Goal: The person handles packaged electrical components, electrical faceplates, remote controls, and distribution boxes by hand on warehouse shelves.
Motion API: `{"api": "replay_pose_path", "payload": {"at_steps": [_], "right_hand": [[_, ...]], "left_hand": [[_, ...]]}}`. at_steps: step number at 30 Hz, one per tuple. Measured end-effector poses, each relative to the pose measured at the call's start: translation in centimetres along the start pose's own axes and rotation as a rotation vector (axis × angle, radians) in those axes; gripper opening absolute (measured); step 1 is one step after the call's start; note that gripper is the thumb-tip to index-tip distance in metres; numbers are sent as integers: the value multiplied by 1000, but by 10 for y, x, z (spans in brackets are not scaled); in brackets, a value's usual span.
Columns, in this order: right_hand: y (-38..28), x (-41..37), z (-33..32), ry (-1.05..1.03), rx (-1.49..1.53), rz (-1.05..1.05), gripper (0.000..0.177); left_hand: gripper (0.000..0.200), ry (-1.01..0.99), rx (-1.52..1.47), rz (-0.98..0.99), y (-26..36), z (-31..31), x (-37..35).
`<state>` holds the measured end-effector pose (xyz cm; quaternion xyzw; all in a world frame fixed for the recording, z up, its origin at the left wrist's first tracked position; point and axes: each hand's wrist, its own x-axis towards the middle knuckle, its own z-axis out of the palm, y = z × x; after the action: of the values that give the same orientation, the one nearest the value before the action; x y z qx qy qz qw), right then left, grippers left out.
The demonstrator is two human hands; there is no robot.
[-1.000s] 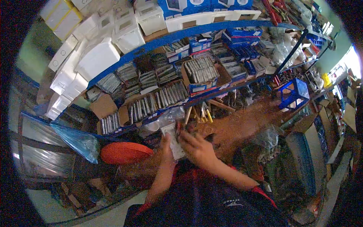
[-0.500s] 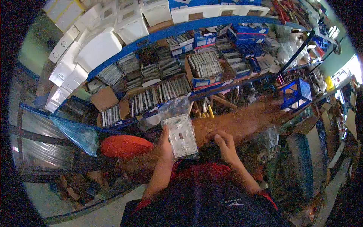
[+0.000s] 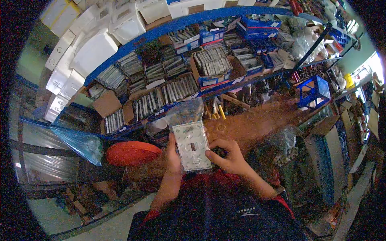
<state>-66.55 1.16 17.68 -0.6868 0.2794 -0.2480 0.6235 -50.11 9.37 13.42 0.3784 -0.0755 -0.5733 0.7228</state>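
A white rectangular switch plate (image 3: 187, 154) with a small slot in its middle is in front of my chest, inside a clear plastic bag (image 3: 189, 110) whose loose end sticks out past the far edge. My left hand (image 3: 173, 158) is closed around the plate's left side, its fingers hidden underneath. At the right edge, my right hand (image 3: 229, 156) has its thumb and curled forefinger against the bagged plate. A brown wooden bench top (image 3: 253, 122) lies beneath and beyond the hands.
Behind the bench, a shelf holds cardboard boxes of wrapped flat packs (image 3: 211, 62); white bins (image 3: 94, 52) line the level above. A red round object (image 3: 134, 153) lies at left, yellow-handled tools (image 3: 221, 112) ahead, and a blue crate (image 3: 314, 93) at right.
My right hand has moved left from beside the plate to its right edge. The plate is turned slightly, and its patterned face and slot show more clearly.
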Motion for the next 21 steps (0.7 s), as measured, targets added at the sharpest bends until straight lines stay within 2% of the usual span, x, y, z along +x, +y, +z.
{"api": "replay_pose_path", "payload": {"at_steps": [3, 6, 9, 11, 14, 15, 18, 20, 21], "right_hand": [[-4, 0, -2, -53, 13, 100, 19], [0, 0, 2, 2, 63, 7, 20], [2, 2, 2, -17, 74, 90, 20], [4, 4, 0, -36, 35, 70, 21], [13, 5, -4, -54, -75, 44, 21], [14, 7, -5, -61, -118, 33, 21], [-3, 13, -21, 168, 7, 184, 20], [12, 16, -36, 447, 155, 185, 16], [-10, 18, -42, 356, 262, 44, 17]], "left_hand": [[65, 17, -11, -1, -1, 2, -1], [65, 12, -61, -10, -1, -2, 1], [65, 22, -125, -8, 3, 7, -1], [65, 59, -163, -6, 3, 13, -3], [61, -184, -252, -4, 10, 31, -8], [61, -133, -211, 2, 8, 28, -7], [65, 8, -109, -5, 4, 18, -4], [69, 88, -78, -48, 5, 22, -6], [73, 76, -22, -84, 4, 22, -6]]}}
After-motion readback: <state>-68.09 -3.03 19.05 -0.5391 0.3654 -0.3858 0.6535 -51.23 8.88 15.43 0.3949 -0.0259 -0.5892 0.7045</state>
